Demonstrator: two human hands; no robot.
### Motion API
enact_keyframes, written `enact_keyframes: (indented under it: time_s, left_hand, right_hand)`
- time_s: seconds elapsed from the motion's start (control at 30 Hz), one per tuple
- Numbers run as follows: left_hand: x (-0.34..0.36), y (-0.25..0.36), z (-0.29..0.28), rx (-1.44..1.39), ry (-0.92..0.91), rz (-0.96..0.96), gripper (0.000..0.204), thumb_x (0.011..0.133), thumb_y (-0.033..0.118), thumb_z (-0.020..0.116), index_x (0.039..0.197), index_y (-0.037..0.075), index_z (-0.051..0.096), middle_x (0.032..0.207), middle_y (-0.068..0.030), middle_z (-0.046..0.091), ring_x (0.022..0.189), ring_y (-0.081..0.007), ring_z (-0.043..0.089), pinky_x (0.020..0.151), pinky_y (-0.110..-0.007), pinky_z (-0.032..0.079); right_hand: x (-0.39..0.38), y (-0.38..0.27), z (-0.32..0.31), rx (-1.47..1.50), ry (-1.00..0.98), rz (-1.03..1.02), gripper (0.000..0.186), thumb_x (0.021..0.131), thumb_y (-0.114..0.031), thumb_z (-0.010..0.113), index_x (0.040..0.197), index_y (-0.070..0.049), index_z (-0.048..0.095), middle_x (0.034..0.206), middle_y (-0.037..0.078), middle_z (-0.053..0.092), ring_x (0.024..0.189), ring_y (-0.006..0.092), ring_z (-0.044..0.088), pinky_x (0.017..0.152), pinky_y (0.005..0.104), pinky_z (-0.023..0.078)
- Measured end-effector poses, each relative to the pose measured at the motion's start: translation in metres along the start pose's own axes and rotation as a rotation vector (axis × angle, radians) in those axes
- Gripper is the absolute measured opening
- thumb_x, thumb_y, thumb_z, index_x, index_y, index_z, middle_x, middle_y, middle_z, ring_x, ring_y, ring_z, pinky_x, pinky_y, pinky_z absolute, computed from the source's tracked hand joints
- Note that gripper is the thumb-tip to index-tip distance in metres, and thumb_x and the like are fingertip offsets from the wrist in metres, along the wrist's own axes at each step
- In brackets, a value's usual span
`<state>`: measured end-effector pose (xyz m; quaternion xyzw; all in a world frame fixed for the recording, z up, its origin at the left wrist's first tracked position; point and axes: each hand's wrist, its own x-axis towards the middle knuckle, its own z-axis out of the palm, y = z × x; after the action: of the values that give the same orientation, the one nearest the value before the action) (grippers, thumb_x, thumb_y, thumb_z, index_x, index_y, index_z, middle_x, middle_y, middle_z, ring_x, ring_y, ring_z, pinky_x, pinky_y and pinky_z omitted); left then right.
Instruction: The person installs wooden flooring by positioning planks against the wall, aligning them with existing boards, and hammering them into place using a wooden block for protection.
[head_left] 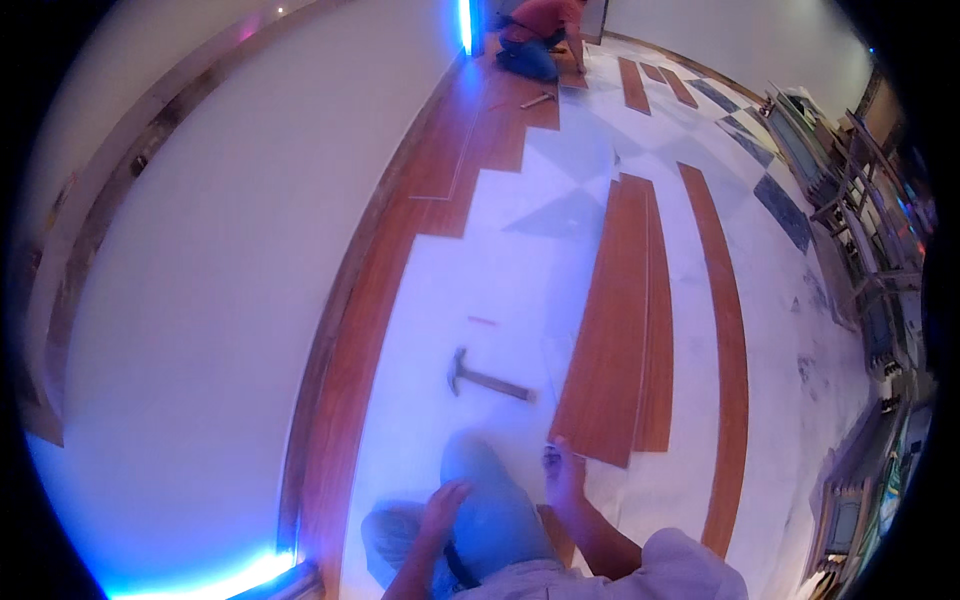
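My right hand (566, 478) is at the near left corner of a wide reddish-brown floorboard (605, 350), its fingers closed on the end. A small dark patch shows by those fingers; I cannot make out what it is. My left hand (442, 506) rests by my bent knee, fingers loosely extended, with nothing seen in it. Ahead of my knees a claw hammer (492, 382) lies on the white underlay (430, 330), its head to the left. Beyond the hammer is a thin red stick (482, 321), perhaps a pencil.
Laid boards (345, 420) step along the wall on the left. A long loose plank (725, 350) lies on the right. Another person (540, 40) kneels at the far end near a second hammer (537, 100). Stacked wooden furniture (870, 260) lines the right side.
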<state>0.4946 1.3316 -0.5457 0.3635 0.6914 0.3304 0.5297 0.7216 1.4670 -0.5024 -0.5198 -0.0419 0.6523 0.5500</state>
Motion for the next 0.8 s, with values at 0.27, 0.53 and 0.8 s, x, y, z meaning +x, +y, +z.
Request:
enact_keyframes:
  time_s: [0.27,0.53,0.8]
  left_hand:
    - [0.021,0.069,0.03,-0.909,-0.68,0.084,0.06,0.096,0.06,0.06,0.117,0.004,0.062,0.1,-0.0082,0.064,0.08,-0.0175,0.059,0.064,-0.031,0.048]
    - [0.014,0.096,0.019,-0.505,-0.111,-0.138,0.03,0.096,0.018,0.066,0.117,-0.004,0.07,0.099,-0.0072,0.074,0.083,-0.0168,0.07,0.073,-0.028,0.055]
    - [-0.012,0.115,0.007,-0.981,0.085,-0.042,0.039,0.091,-0.003,0.064,0.13,-0.003,0.06,0.127,-0.0132,0.068,0.117,-0.0235,0.065,0.103,-0.038,0.051]
  right_hand:
    - [-0.106,0.034,0.004,-0.243,-0.328,0.152,0.02,0.102,-0.028,0.063,0.098,-0.008,0.067,0.088,0.004,0.065,0.079,0.0143,0.06,0.071,0.0288,0.049]
    - [-0.087,0.03,-0.051,-1.188,-1.027,-0.345,0.03,0.103,-0.032,0.061,0.109,-0.004,0.071,0.1,0.01,0.071,0.089,0.0219,0.067,0.081,0.0377,0.054]
    - [0.1,0.014,-0.113,-0.615,-0.279,-0.072,0.043,0.106,-0.039,0.051,0.1,-0.002,0.071,0.089,0.011,0.071,0.081,0.0207,0.068,0.078,0.037,0.057]
